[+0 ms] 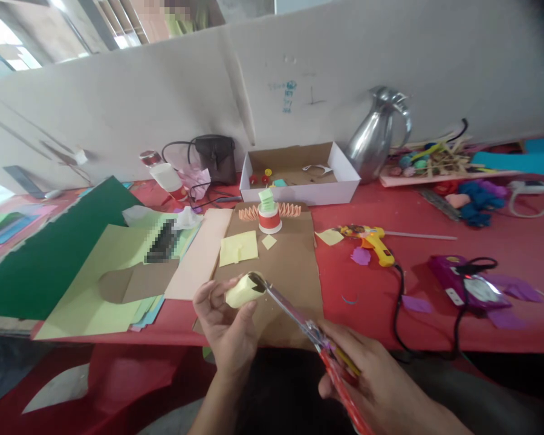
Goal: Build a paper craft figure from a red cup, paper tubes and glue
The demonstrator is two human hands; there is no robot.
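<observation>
Between its thumb and fingers, my left hand (229, 323) holds a small pale yellow paper tube (245, 291), whose dark open end faces right. My right hand (367, 374) grips red-handled scissors (320, 338); their blades point up and left, with the tips at the tube's open rim. Beyond the hands, a red and white paper cup (269, 219) with pale green folded paper on top and pleated orange strips at its sides stands on brown cardboard (290, 272). A yellow paper square (238, 248) and a smaller yellow piece (269, 242) lie in front of it.
A yellow glue gun (381, 249) and a purple box (466, 284) with black cords lie at right. A white box (299, 192), a metal jug (374, 139) and a dark bag (215, 158) stand along the wall. Paper sheets (86, 290) and a green board (58, 254) cover the left.
</observation>
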